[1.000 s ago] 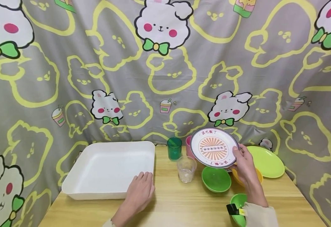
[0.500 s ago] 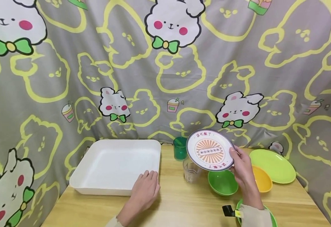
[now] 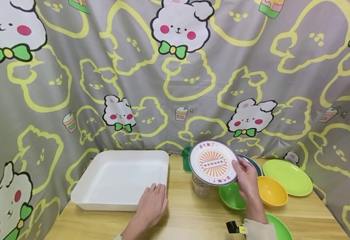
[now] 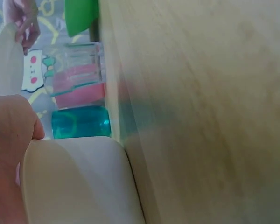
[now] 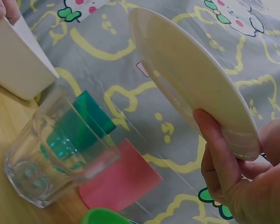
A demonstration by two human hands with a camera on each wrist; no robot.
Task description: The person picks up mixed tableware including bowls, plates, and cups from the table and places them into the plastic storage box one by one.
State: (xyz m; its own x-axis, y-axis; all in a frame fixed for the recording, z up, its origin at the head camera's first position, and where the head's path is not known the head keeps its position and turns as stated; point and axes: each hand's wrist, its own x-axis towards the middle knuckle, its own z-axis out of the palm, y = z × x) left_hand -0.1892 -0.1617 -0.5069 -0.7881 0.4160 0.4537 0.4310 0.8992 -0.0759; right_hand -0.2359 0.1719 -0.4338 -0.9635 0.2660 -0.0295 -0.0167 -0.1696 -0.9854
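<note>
My right hand (image 3: 247, 180) pinches the edge of a white plate (image 3: 214, 162) with a dark rim, red characters and an orange sunburst print. The plate is tilted in the air above the cups, and its pale underside shows in the right wrist view. My left hand (image 3: 152, 203) grips the near right corner of a shallow white bin (image 3: 117, 207), fingers over its rim. Below the plate are a clear glass (image 5: 51, 158), a green cup (image 3: 187, 160) and a pink cup (image 5: 121, 179), which the plate hides in the head view.
Right of the glass stand a green bowl (image 3: 232, 198) and a yellow bowl (image 3: 272, 191). A dark plate (image 3: 254, 165) lies behind my right hand, with a lime oval plate (image 3: 289, 178) farther right. Another green dish (image 3: 278, 228) is near my sleeve. A patterned curtain (image 3: 175, 80) hangs behind.
My right hand has carried the white plate leftward, over the glass and cups. The dark plate behind has come into view. My left hand has stayed on the bin's rim.
</note>
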